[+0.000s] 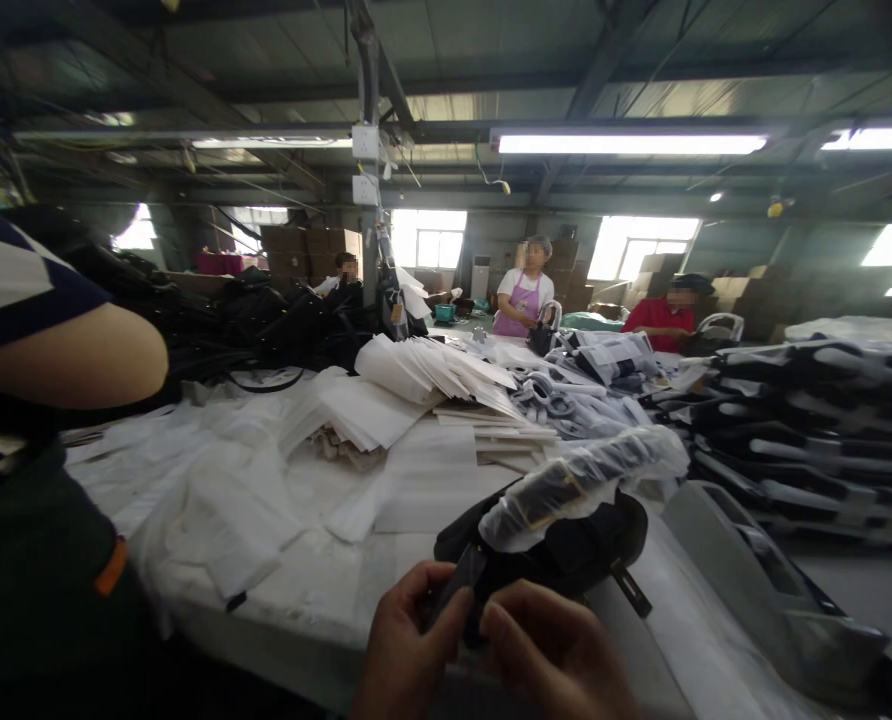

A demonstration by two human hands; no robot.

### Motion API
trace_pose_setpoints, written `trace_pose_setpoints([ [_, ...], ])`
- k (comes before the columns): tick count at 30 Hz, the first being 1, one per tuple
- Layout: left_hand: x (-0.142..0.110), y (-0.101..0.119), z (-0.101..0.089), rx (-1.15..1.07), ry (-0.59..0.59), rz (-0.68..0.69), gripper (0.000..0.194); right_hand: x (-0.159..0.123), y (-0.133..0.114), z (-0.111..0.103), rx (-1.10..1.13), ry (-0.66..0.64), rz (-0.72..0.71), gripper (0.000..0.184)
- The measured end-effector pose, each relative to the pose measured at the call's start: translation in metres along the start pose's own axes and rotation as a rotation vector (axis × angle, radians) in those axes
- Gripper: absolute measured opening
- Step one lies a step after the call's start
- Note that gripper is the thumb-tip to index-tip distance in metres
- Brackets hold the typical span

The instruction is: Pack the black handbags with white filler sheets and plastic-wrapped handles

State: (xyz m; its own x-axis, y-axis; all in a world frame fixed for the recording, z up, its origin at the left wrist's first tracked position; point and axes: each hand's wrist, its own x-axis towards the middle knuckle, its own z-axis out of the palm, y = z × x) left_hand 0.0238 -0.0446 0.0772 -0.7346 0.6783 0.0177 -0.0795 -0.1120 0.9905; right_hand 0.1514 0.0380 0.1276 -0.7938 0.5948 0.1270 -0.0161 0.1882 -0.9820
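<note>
A black handbag (566,548) lies at the table's near edge. Its strap (588,480), with a gold-coloured buckle, is wrapped in clear film and arches over the top. A metal piece (630,587) sticks out at the bag's right side. Between thumb and fingers my left hand (414,632) pinches a dark strap tab (455,583) at the bag's left end. Close beside it, my right hand (551,640) is closed, thumb against curled fingers, at the bag's front; whatever it grips is hidden.
White paper sheets (423,390) and crumpled wrapping (228,510) cover the table's left and middle. A grey tape dispenser (776,590) stands right, near stacked black bags (813,430). A co-worker's arm (63,345) is close on the left; other people (522,295) work across the table.
</note>
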Motion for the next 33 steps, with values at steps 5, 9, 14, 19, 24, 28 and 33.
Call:
trace_pose_setpoints([
  [5, -0.002, 0.006, 0.001, 0.03, -0.003, -0.011, 0.048, 0.018, 0.022, 0.012, -0.164, 0.192, -0.018, 0.043],
  [9, -0.004, 0.01, 0.002, 0.021, 0.006, -0.008, 0.045, 0.02, 0.026, 0.015, -0.249, 0.243, -0.038, 0.043],
  [14, -0.003, 0.006, 0.002, 0.024, 0.009, 0.023, 0.042, 0.025, 0.024, 0.017, -0.318, 0.306, -0.028, 0.044],
  [19, 0.0, 0.0, -0.003, -0.071, -0.071, -0.044, 0.05, 0.026, 0.024, 0.012, -0.211, 0.237, 0.053, 0.046],
  [24, 0.002, 0.003, -0.01, -0.139, -0.169, -0.162, 0.06, 0.021, 0.031, 0.0, -0.034, 0.102, 0.095, 0.048],
  [28, 0.002, 0.007, -0.015, -0.159, -0.217, -0.246, 0.061, 0.018, 0.038, -0.007, -0.075, 0.059, 0.096, 0.046],
  [33, 0.003, 0.009, -0.017, -0.215, -0.335, -0.35, 0.054, 0.018, 0.053, -0.003, -0.215, 0.154, 0.034, 0.042],
])
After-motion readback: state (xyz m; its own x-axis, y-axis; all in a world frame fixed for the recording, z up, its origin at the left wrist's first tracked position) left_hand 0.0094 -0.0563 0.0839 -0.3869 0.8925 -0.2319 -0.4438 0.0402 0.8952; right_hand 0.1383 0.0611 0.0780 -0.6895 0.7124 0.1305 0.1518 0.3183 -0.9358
